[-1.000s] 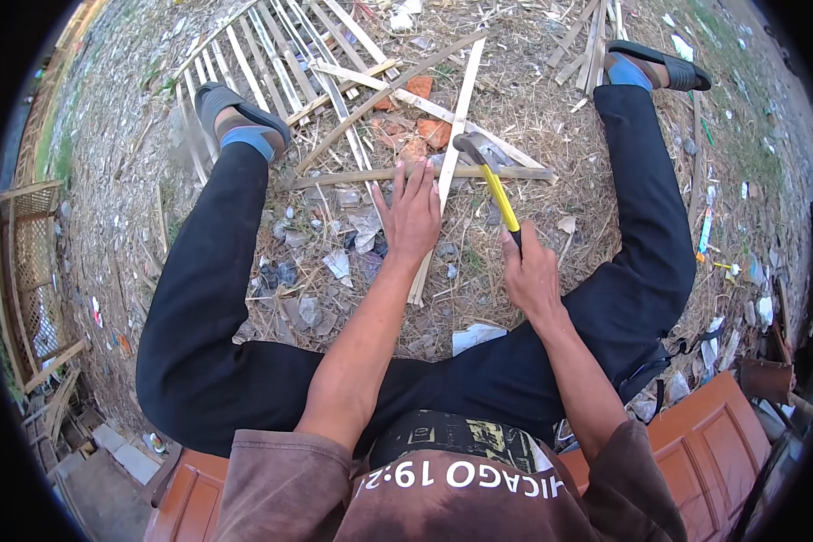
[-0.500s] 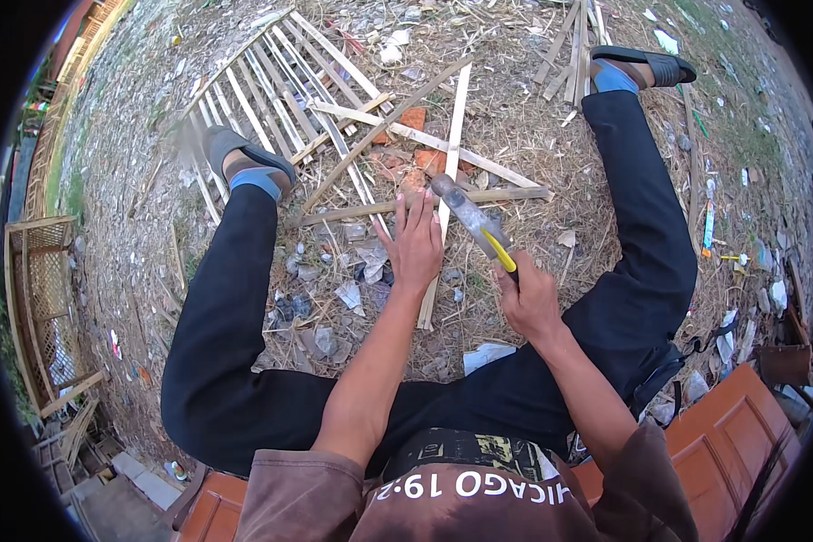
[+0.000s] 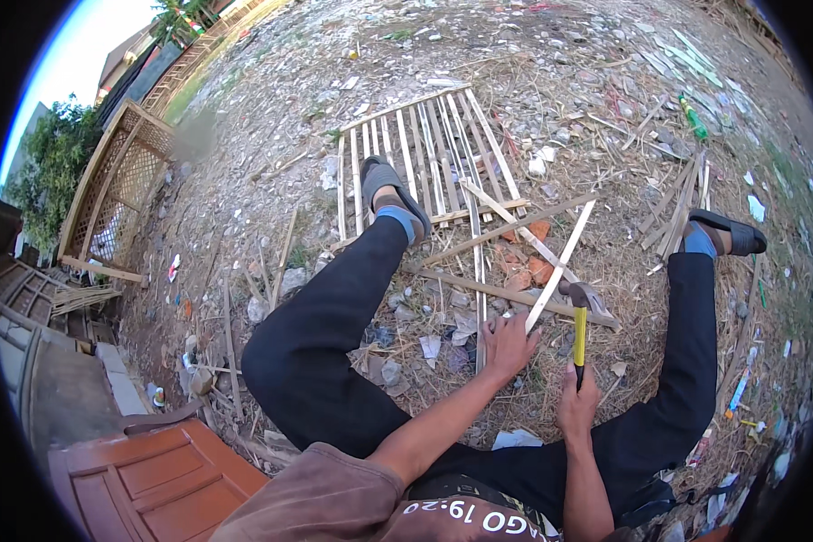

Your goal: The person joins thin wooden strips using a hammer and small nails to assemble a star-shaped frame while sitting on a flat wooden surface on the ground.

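Observation:
My right hand grips a claw hammer by its yellow and black handle. The hammer's metal head is beside the right end of a brown wooden strip lying across the ground. My left hand is closed around the near end of a pale wooden slat, which slants away to the right over that strip. Another pale slat and a darker strip cross just beyond. Orange brick pieces lie among them, partly covered by the slats.
A slatted wooden frame lies beyond my left foot. Loose wood strips are piled by my right foot. A lattice panel stands at the far left, and a brown panelled door is at lower left. Stones and rubbish litter the ground.
The view has swung left. My left hand has gone from spread fingers over the crossed strips to a grip on the pale slat, now slanting more. The hammer has turned more upright.

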Demonstrator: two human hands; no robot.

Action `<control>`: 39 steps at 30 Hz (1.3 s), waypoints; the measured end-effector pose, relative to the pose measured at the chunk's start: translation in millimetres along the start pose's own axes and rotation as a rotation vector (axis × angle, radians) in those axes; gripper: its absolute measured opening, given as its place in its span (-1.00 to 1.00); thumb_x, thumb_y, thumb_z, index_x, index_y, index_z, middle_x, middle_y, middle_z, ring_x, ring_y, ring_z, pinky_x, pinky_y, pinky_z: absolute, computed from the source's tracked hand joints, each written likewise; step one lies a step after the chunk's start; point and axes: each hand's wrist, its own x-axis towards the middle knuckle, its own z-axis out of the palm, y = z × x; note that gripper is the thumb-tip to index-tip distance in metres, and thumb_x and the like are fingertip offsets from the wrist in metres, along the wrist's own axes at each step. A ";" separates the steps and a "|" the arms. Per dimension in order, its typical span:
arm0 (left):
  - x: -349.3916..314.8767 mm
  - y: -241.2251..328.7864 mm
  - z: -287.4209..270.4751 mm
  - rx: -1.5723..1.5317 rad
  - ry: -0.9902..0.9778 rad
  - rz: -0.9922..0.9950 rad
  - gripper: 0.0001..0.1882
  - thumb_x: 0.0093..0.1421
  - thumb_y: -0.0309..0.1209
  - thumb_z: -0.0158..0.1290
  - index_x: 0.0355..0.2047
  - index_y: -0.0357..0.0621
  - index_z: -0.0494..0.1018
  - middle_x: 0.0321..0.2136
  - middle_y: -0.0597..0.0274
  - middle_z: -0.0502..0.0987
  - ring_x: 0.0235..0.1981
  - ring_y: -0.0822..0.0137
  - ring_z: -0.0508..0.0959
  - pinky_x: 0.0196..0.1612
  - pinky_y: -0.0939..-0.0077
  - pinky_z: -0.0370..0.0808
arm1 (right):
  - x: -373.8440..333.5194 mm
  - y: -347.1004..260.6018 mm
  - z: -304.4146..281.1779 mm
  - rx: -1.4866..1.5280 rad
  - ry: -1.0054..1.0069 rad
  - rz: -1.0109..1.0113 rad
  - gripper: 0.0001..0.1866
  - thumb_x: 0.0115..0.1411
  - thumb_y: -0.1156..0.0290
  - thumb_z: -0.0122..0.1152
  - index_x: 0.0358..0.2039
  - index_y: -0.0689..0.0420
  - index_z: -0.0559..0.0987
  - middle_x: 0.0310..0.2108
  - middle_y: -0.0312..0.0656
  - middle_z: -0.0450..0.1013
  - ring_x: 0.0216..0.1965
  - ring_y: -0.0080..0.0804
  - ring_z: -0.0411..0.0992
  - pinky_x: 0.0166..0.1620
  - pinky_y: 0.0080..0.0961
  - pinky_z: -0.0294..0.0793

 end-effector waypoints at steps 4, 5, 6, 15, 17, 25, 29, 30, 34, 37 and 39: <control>-1.4 -9.4 0.7 -0.132 -0.004 -0.017 -0.59 0.21 -0.21 0.12 0.01 -0.13 0.44 -0.26 0.04 0.61 -0.13 0.04 0.55 0.13 -0.08 0.16 | -5.1 -18.5 -6.7 0.103 -0.021 0.022 -0.66 0.42 0.20 0.05 -0.29 0.27 0.46 -0.59 -0.18 0.34 -0.59 -0.31 0.33 -0.45 -0.28 0.29; 1.3 -2.3 -0.7 -0.168 0.080 -0.003 -0.64 0.21 -0.25 0.11 -0.02 -0.11 0.46 -0.34 0.01 0.62 -0.18 0.00 0.56 0.14 -0.04 0.14 | -4.8 -18.8 -10.8 0.144 0.020 -0.009 -0.67 0.43 0.20 0.05 -0.26 0.27 0.46 -0.59 -0.25 0.32 -0.59 -0.43 0.29 -0.47 -0.36 0.26; 4.2 3.0 -3.5 -0.172 0.089 0.001 -0.64 0.21 -0.25 0.11 -0.02 -0.11 0.46 -0.34 0.01 0.62 -0.18 0.00 0.56 0.14 -0.04 0.14 | -4.3 -18.0 -14.6 0.188 0.062 -0.038 -0.67 0.43 0.19 0.05 -0.24 0.27 0.46 -0.58 -0.31 0.29 -0.59 -0.56 0.25 -0.50 -0.44 0.23; 35.9 69.5 -80.1 -0.403 0.169 -0.059 -0.47 0.31 -0.30 0.00 0.26 -0.13 0.24 -0.35 -0.13 0.60 -0.33 -0.17 0.62 -0.20 -0.07 0.50 | 3.4 -16.5 -46.2 0.728 0.250 0.022 -0.75 0.44 0.26 0.03 -0.07 0.18 0.40 -0.59 -0.47 0.18 -0.65 -0.80 0.12 -0.61 -0.77 0.10; 43.4 82.7 -106.6 -0.459 0.126 -0.004 -0.39 0.30 -0.33 0.00 0.34 -0.12 0.16 -0.37 -0.12 0.59 -0.34 -0.09 0.63 -0.23 0.03 0.51 | 4.5 -18.3 -52.1 0.770 0.294 0.009 -0.76 0.44 0.27 0.02 -0.07 0.18 0.39 -0.60 -0.47 0.17 -0.66 -0.80 0.11 -0.63 -0.76 0.09; 83.0 97.6 -144.7 -0.951 0.239 0.082 -0.29 0.30 -0.44 0.05 0.43 -0.13 0.09 -0.40 0.23 0.53 -0.47 0.49 0.48 -0.39 0.52 0.45 | 1.7 -26.3 -54.6 0.810 0.290 0.049 -0.82 0.43 0.27 0.05 -0.21 0.10 0.35 -0.64 -0.46 0.15 -0.72 -0.78 0.09 -0.69 -0.73 0.08; 95.8 105.7 -175.6 -0.954 0.216 0.087 -0.39 0.32 -0.50 0.04 0.37 -0.24 0.19 -0.38 0.40 0.48 -0.54 0.66 0.36 -0.53 0.67 0.34 | 4.6 -26.3 -58.5 0.844 0.248 0.032 -0.83 0.42 0.31 0.07 -0.16 0.14 0.38 -0.64 -0.46 0.21 -0.70 -0.79 0.14 -0.66 -0.75 0.11; 99.8 105.2 -181.9 -0.957 0.208 0.088 -0.41 0.32 -0.49 0.05 0.35 -0.25 0.22 -0.40 0.42 0.46 -0.56 0.67 0.34 -0.55 0.69 0.32 | 4.8 -27.5 -58.9 0.847 0.231 0.037 -0.83 0.42 0.31 0.08 -0.17 0.14 0.38 -0.64 -0.46 0.21 -0.70 -0.79 0.15 -0.66 -0.75 0.13; 122.8 98.5 -196.9 -1.016 0.204 0.165 -0.42 0.32 -0.50 0.05 0.35 -0.22 0.23 -0.49 0.45 0.38 -0.61 0.66 0.31 -0.57 0.70 0.31 | 8.1 -28.7 -59.9 0.839 0.203 0.039 -0.82 0.41 0.31 0.09 -0.18 0.13 0.37 -0.62 -0.46 0.22 -0.69 -0.78 0.15 -0.65 -0.75 0.15; 133.6 104.4 -215.8 -1.026 0.190 0.191 -0.41 0.32 -0.51 0.04 0.35 -0.23 0.22 -0.49 0.43 0.38 -0.63 0.65 0.29 -0.58 0.70 0.30 | 9.1 -28.8 -57.2 0.835 0.196 0.031 -0.82 0.41 0.31 0.10 -0.18 0.12 0.36 -0.61 -0.45 0.23 -0.69 -0.78 0.16 -0.64 -0.75 0.17; 135.1 108.9 -220.8 -1.025 0.169 0.200 -0.38 0.31 -0.50 0.05 0.37 -0.24 0.17 -0.49 0.42 0.39 -0.64 0.64 0.29 -0.59 0.70 0.29 | 9.2 -27.9 -57.4 0.861 0.156 0.066 -0.83 0.40 0.32 0.10 -0.19 0.11 0.35 -0.61 -0.45 0.23 -0.69 -0.78 0.17 -0.64 -0.74 0.18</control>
